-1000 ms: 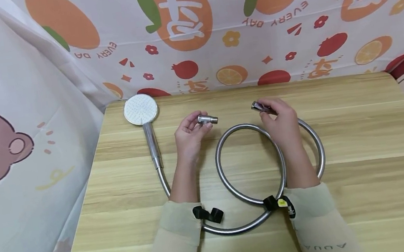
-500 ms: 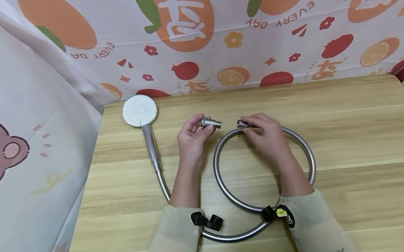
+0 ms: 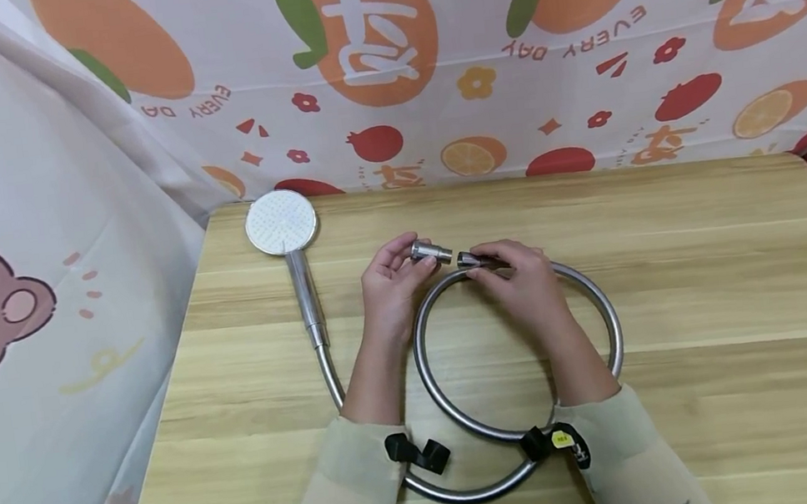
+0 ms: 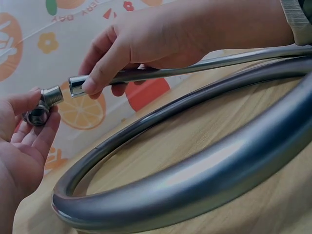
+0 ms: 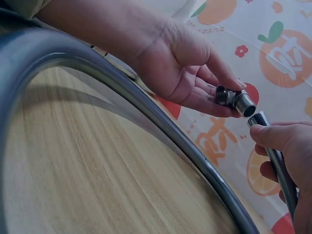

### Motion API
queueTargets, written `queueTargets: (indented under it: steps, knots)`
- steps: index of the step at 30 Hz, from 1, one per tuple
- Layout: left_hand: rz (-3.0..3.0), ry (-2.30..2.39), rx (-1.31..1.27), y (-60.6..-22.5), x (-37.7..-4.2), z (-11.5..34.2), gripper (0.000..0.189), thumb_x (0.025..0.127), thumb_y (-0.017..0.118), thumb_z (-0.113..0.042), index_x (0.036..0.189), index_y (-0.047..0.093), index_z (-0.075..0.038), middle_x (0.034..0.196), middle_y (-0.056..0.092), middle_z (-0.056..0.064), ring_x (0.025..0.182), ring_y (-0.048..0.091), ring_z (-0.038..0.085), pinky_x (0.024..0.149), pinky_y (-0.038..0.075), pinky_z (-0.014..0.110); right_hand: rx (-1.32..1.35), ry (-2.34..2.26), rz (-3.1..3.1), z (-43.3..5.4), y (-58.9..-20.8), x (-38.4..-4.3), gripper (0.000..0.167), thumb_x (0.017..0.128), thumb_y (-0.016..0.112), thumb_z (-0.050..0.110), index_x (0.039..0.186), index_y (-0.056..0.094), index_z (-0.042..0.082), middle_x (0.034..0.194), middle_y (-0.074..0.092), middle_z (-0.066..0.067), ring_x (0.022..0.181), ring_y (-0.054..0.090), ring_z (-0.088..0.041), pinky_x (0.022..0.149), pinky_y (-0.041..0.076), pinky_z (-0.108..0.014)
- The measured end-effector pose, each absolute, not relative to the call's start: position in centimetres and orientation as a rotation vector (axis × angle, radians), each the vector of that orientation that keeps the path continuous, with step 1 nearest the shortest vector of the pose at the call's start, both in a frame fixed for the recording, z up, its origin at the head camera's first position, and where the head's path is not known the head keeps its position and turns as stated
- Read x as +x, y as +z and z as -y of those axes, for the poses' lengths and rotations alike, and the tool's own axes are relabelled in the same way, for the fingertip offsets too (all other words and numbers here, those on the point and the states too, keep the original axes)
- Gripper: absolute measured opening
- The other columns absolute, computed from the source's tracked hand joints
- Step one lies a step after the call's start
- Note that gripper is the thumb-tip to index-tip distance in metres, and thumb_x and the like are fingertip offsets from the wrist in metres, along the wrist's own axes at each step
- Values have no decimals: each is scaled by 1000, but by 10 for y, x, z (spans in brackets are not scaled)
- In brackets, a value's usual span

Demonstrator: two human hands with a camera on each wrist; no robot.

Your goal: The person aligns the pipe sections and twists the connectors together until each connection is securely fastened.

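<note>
A small threaded metal pipe fitting (image 3: 432, 251) is pinched between the thumb and fingers of my left hand (image 3: 391, 291); a side opening with inner thread shows on the fitting (image 4: 38, 116) in the left wrist view. My right hand (image 3: 528, 283) grips the chrome end nut of a metal shower hose (image 3: 425, 350). The nut (image 4: 77, 86) faces the fitting's threaded end, with a narrow gap between them. The hose loops on the wooden table below both hands. At its other end is a round shower head (image 3: 282, 221), lying at the table's back left.
The wooden table (image 3: 716, 272) extends to the right of the hands. A fruit-print cloth (image 3: 468, 42) hangs behind it, and a cloth with a bear print (image 3: 32, 247) hangs on the left. Black straps with a camera (image 3: 419, 453) sit at the wrists.
My right hand has moved left and slightly down with the hose end, closing most of the gap to the fitting. The left hand has shifted slightly right and down. The hose loop has shifted left.
</note>
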State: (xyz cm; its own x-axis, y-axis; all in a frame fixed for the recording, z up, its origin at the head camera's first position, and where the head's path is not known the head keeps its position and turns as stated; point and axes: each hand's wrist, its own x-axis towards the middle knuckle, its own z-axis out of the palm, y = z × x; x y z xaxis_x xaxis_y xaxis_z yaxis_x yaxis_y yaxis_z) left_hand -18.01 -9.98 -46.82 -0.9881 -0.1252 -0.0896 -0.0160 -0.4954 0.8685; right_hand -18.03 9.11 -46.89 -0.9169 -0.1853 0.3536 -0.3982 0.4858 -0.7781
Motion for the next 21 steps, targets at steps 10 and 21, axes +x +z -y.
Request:
queueTargets:
  steps: [10, 21]
  knots:
    - [1595, -2659, 155, -465, -177, 97, 35, 79, 68, 18, 108, 60, 1, 99, 71, 6, 87, 70, 15, 79, 59, 23, 445, 1375, 2497, -91, -469, -180, 28, 82, 81, 23, 108, 75, 15, 104, 75, -1, 97, 69, -19, 96, 39, -50]
    - [1673, -2627, 79, -467, -175, 97, 34, 79, 70, 17, 102, 61, -7, 99, 71, 5, 89, 71, 16, 79, 59, 23, 514, 1344, 2476, -92, -470, -180, 27, 83, 80, 21, 108, 74, 13, 109, 73, 0, 105, 68, -18, 88, 40, -42]
